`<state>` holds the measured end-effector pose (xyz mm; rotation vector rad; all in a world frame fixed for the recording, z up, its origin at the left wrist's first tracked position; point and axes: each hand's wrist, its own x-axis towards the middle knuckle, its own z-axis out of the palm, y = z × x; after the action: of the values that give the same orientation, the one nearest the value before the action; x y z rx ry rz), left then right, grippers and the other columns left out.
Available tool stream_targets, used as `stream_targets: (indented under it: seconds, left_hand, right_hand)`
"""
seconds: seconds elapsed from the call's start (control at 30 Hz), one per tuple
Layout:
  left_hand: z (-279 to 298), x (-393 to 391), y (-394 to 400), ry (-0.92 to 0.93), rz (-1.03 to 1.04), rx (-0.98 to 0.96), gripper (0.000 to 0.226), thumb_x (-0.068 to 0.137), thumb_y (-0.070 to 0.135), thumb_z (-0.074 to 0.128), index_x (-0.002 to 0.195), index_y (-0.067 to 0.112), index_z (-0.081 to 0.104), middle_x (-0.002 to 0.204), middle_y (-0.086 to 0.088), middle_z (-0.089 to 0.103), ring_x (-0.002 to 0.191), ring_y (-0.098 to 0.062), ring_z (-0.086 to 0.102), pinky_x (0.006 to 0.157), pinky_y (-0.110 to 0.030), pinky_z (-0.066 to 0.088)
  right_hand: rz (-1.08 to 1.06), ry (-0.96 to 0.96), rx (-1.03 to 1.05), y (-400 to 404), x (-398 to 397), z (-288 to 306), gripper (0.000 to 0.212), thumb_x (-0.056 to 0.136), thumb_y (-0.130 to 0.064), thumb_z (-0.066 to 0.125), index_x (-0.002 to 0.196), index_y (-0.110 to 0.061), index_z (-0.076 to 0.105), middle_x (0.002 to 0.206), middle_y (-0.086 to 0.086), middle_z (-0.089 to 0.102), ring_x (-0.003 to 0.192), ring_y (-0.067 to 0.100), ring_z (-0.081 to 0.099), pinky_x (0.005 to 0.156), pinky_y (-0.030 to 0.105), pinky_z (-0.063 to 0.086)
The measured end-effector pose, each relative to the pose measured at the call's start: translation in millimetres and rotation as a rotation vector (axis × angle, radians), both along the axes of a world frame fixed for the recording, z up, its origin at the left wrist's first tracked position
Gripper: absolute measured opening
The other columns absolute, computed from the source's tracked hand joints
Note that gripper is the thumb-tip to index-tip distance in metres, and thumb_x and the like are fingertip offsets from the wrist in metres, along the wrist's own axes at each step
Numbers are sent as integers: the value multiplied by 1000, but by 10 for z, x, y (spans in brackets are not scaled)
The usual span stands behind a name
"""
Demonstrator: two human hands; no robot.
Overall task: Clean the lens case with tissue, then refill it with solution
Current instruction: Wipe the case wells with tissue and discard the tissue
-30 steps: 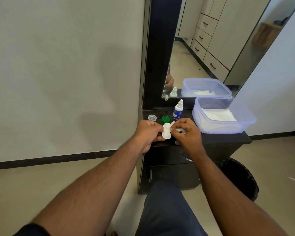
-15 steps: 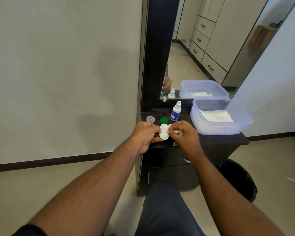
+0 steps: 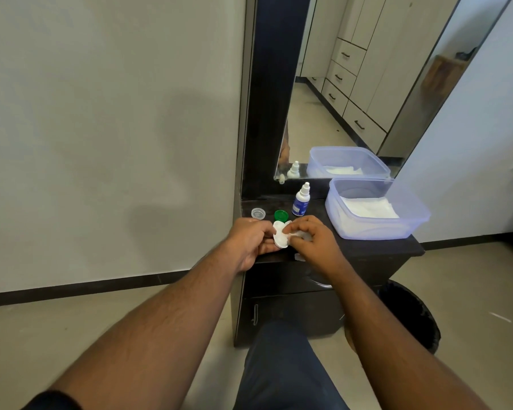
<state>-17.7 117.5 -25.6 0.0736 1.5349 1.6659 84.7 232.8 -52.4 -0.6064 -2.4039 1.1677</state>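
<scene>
My left hand [image 3: 251,239] holds the white lens case [image 3: 280,237] just above the front of the dark dresser top [image 3: 379,247]. My right hand [image 3: 310,239] pinches a small white tissue [image 3: 299,234] against the case's upper well. A green cap [image 3: 281,215] and a clear cap [image 3: 258,213] lie on the top behind my hands. The solution bottle [image 3: 301,200], white with a blue label, stands upright behind them.
A clear plastic box [image 3: 409,223] with white tissues inside sits at the right of the dresser top. A mirror [image 3: 362,84] rises behind it. A black bin [image 3: 412,315] stands on the floor at the lower right. My knee is below the dresser front.
The hands stay together on the case and tissue. My right fingers have shifted slightly on the tissue against the case; the camera view has drifted a little.
</scene>
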Motion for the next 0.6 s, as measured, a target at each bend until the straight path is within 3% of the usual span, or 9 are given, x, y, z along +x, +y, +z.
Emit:
stream_targets:
  seconds: [0.13, 0.33, 0.5, 0.6]
  left_hand:
    - [5, 0, 5, 5, -3, -4, 24, 87, -10, 51, 109, -4, 57, 82, -21, 69, 64, -26, 71, 55, -30, 61]
    - [40, 13, -35, -20, -32, 15, 18, 84, -12, 49, 96, -5, 60, 85, -23, 69, 70, -32, 71, 57, -33, 61]
    - [23, -17, -16, -23, -12, -9, 21, 81, -11, 51, 98, -6, 62, 77, -19, 65, 65, -28, 69, 57, -35, 61]
    - [37, -9, -29, -35, -28, 23, 22, 81, -13, 49, 99, -7, 61, 78, -21, 68, 64, -30, 70, 59, -36, 62]
  right_hand:
    - [-61, -53, 106, -51, 24, 55, 24, 86, -8, 64, 109, -12, 70, 116, 4, 65, 100, 10, 58, 81, 12, 45]
    - [115, -136, 361, -90, -19, 238, 21, 87, -6, 62, 105, -10, 71, 110, 8, 64, 104, 19, 58, 96, 31, 47]
    - [329, -159, 562, -142, -16, 258, 22, 89, -10, 60, 107, -8, 71, 106, 7, 60, 99, 17, 55, 86, 24, 42]
    - [292, -146, 622, -86, 11, 236, 24, 89, -13, 60, 111, -10, 70, 107, 6, 61, 101, 17, 54, 90, 28, 45]
